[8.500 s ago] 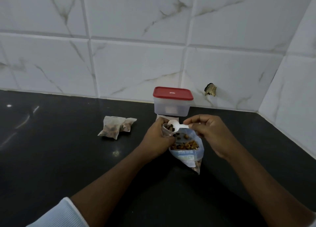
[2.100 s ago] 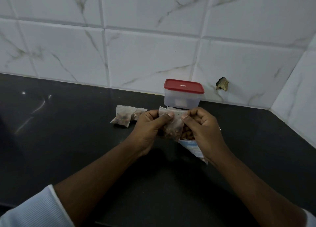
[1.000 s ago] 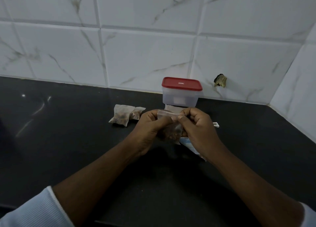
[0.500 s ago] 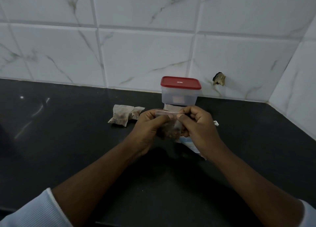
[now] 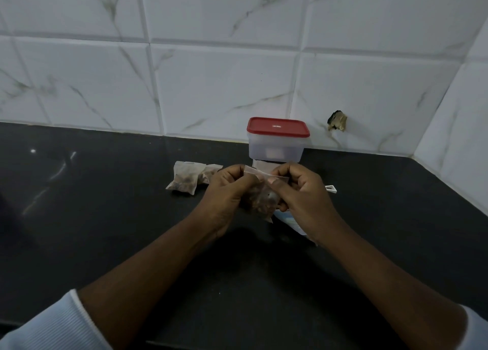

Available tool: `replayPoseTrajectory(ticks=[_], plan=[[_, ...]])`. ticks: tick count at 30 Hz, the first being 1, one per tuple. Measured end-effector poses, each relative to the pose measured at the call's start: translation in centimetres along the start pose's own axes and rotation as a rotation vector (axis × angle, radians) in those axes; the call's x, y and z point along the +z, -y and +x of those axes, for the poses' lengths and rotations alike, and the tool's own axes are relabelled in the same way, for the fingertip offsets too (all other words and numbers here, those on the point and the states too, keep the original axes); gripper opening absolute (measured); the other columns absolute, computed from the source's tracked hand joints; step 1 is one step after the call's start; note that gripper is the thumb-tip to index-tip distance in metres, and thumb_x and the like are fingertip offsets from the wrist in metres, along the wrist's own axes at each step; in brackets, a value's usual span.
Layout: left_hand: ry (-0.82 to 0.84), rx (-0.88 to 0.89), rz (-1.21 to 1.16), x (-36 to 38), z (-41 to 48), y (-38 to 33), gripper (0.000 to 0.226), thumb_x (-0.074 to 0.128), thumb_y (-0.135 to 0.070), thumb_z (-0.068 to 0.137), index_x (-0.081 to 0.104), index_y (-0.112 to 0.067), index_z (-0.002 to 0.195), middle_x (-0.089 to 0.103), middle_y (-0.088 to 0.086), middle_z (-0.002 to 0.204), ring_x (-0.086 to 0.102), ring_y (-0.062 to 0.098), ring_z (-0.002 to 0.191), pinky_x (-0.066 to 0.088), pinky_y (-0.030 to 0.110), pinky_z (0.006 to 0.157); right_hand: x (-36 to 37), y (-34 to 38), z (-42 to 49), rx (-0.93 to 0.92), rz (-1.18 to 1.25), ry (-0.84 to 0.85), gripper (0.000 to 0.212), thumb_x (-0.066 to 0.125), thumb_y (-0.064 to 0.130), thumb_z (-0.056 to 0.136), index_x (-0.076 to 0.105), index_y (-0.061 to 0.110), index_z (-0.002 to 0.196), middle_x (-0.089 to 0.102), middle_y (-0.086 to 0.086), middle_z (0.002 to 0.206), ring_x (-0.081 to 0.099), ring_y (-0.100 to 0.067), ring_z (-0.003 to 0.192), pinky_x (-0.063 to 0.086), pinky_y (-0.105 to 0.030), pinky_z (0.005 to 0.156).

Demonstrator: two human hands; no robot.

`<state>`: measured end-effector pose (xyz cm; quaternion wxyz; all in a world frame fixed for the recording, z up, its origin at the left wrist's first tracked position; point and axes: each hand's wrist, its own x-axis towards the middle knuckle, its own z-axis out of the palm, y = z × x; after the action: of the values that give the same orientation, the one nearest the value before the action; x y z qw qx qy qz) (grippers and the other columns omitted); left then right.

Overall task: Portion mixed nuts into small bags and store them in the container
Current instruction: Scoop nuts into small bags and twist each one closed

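Observation:
A small clear bag of mixed nuts (image 5: 260,199) hangs between both hands above the black counter. My left hand (image 5: 227,191) pinches its top strip at the left end, and my right hand (image 5: 298,191) pinches the strip at the right end. Under my right hand lies the large nut bag (image 5: 293,221), mostly hidden. Two filled small bags (image 5: 184,180) lie on the counter to the left. The clear container (image 5: 276,149) with a red lid (image 5: 277,127) stands shut at the back by the wall.
The handle end of a white scoop (image 5: 331,188) sticks out to the right of my right hand. A white marble-tiled wall closes the back, and another wall (image 5: 459,143) closes the right side. The counter (image 5: 92,217) is black and glossy.
Earlier my right hand spooned nuts into the small bag. Since then the scoop was put down, and both hands now pinch along the bag's top strip, hardly moving in the last second.

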<state>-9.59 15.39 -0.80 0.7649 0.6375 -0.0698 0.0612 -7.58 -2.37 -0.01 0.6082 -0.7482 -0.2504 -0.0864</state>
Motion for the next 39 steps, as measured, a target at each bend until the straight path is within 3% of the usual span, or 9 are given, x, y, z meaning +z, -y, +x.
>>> replayPoseTrajectory(ticks=[2, 4, 7, 15, 22, 26, 32, 36, 39], plan=[[0.023, -0.001, -0.017, 0.08, -0.07, 0.07, 0.009, 0.067, -0.012, 0.098, 0.073, -0.008, 0.104, 0.076, 0.019, 0.105, 0.072, 0.034, 0.097, 0.056, 0.057, 0.092, -0.04, -0.17, 0.10, -0.017, -0.023, -0.025, 0.008, 0.065, 0.014, 0.099, 0.070, 0.013, 0.092, 0.069, -0.002, 0.085, 0.066, -0.019, 0.079, 0.056, -0.037, 0.068], [0.034, -0.001, -0.048, 0.05, -0.04, 0.21, 0.014, 0.067, -0.015, 0.097, 0.074, -0.005, 0.105, 0.074, 0.024, 0.107, 0.069, 0.040, 0.097, 0.053, 0.060, 0.092, -0.18, -0.26, 0.18, -0.029, -0.016, -0.052, 0.009, 0.064, 0.015, 0.097, 0.069, 0.013, 0.089, 0.068, -0.005, 0.083, 0.067, -0.031, 0.083, 0.060, -0.053, 0.074], [0.010, -0.005, -0.082, -0.05, 0.10, 0.13, 0.016, 0.059, -0.013, 0.102, 0.073, -0.005, 0.103, 0.071, 0.029, 0.107, 0.066, 0.040, 0.095, 0.056, 0.054, 0.086, -0.24, -0.17, 0.17, -0.032, -0.002, -0.079, 0.012, 0.063, 0.010, 0.097, 0.069, 0.013, 0.088, 0.068, -0.008, 0.083, 0.067, -0.038, 0.085, 0.059, -0.060, 0.076], [0.000, 0.013, -0.074, -0.31, 0.42, -0.10, 0.012, 0.062, -0.012, 0.101, 0.069, -0.008, 0.092, 0.070, 0.020, 0.096, 0.066, 0.031, 0.086, 0.056, 0.039, 0.072, -0.16, -0.30, 0.19, -0.028, -0.005, -0.068, 0.008, 0.065, 0.013, 0.097, 0.070, 0.012, 0.090, 0.070, -0.008, 0.086, 0.069, -0.035, 0.087, 0.060, -0.060, 0.078], [-0.002, 0.040, -0.082, -0.18, 0.10, -0.30, 0.011, 0.067, -0.010, 0.096, 0.073, -0.008, 0.086, 0.073, 0.016, 0.092, 0.069, 0.028, 0.084, 0.058, 0.039, 0.073, -0.24, -0.31, 0.18, -0.055, -0.048, -0.033, 0.008, 0.065, 0.010, 0.098, 0.070, 0.013, 0.091, 0.070, -0.002, 0.086, 0.068, -0.025, 0.087, 0.060, -0.050, 0.080], [-0.041, 0.022, -0.143, -0.17, 0.32, -0.21, 0.017, 0.062, -0.009, 0.099, 0.073, -0.007, 0.087, 0.068, 0.022, 0.092, 0.064, 0.036, 0.091, 0.056, 0.040, 0.078, -0.15, -0.21, 0.22, -0.056, -0.046, -0.039, 0.011, 0.065, 0.014, 0.097, 0.070, 0.016, 0.088, 0.070, 0.000, 0.084, 0.068, -0.022, 0.085, 0.060, -0.052, 0.081], [-0.030, 0.055, -0.087, -0.38, 0.58, 0.15, 0.015, 0.060, -0.007, 0.101, 0.069, -0.004, 0.088, 0.070, 0.017, 0.088, 0.068, 0.024, 0.081, 0.060, 0.033, 0.074, -0.21, -0.33, 0.08, -0.037, -0.053, 0.009, 0.010, 0.066, 0.027, 0.093, 0.070, 0.023, 0.085, 0.070, -0.002, 0.087, 0.068, -0.026, 0.086, 0.059, -0.057, 0.081], [-0.054, 0.055, -0.067, -0.46, 0.73, 0.53, 0.016, 0.059, -0.011, 0.103, 0.069, -0.005, 0.093, 0.069, 0.017, 0.088, 0.065, 0.027, 0.082, 0.059, 0.036, 0.072, -0.47, -0.45, 0.27, -0.005, -0.087, 0.014, 0.008, 0.068, 0.020, 0.096, 0.072, 0.020, 0.089, 0.072, -0.002, 0.089, 0.071, -0.026, 0.088, 0.060, -0.058, 0.081], [-0.019, 0.061, -0.080, -0.31, 0.53, 0.44, 0.014, 0.058, -0.011, 0.103, 0.070, -0.009, 0.096, 0.063, 0.020, 0.095, 0.060, 0.031, 0.085, 0.056, 0.035, 0.071, -0.47, -0.44, 0.23, -0.032, -0.100, 0.015, 0.015, 0.068, 0.036, 0.091, 0.072, 0.022, 0.088, 0.072, -0.001, 0.088, 0.070, -0.026, 0.088, 0.059, -0.058, 0.081]])
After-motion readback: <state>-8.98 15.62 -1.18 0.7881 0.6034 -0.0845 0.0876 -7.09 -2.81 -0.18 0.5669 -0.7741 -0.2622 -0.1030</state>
